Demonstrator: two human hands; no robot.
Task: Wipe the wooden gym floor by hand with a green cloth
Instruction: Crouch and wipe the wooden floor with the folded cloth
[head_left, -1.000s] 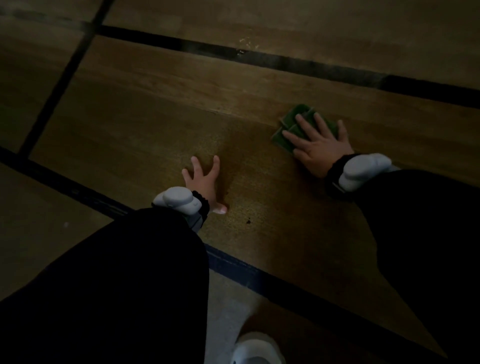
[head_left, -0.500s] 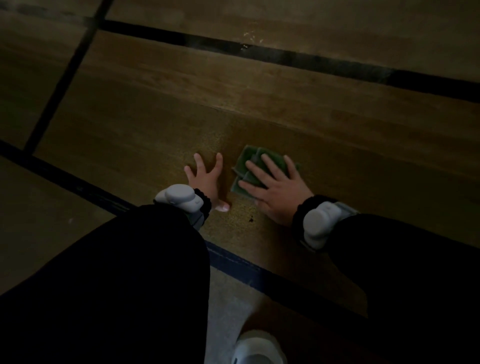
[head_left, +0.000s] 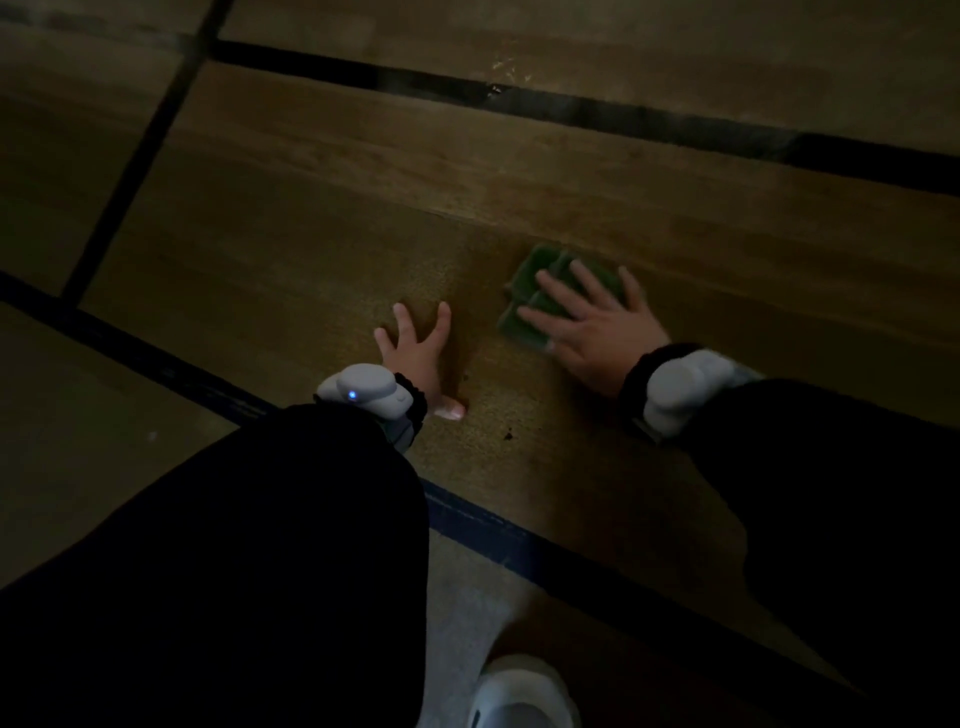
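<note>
A folded green cloth (head_left: 524, 299) lies flat on the dim wooden gym floor (head_left: 291, 260). My right hand (head_left: 592, 327) presses down on it with straight, spread fingers, covering its right half. A little to the left, my left hand (head_left: 418, 348) rests flat on the bare boards, fingers spread, thumb pointing right. The two hands lie a short gap apart. Both wrists carry a pale grey device over black sleeves.
Dark painted lines cross the floor: one at the back (head_left: 571, 111), one slanting at the upper left (head_left: 150, 130), one running under my arms (head_left: 493, 525). A small dark speck (head_left: 509, 433) sits below the hands. A white shoe (head_left: 524, 691) shows at the bottom.
My right hand slid the cloth from the far right toward my left hand, then back a little to the right and away. My left hand stayed planted.
</note>
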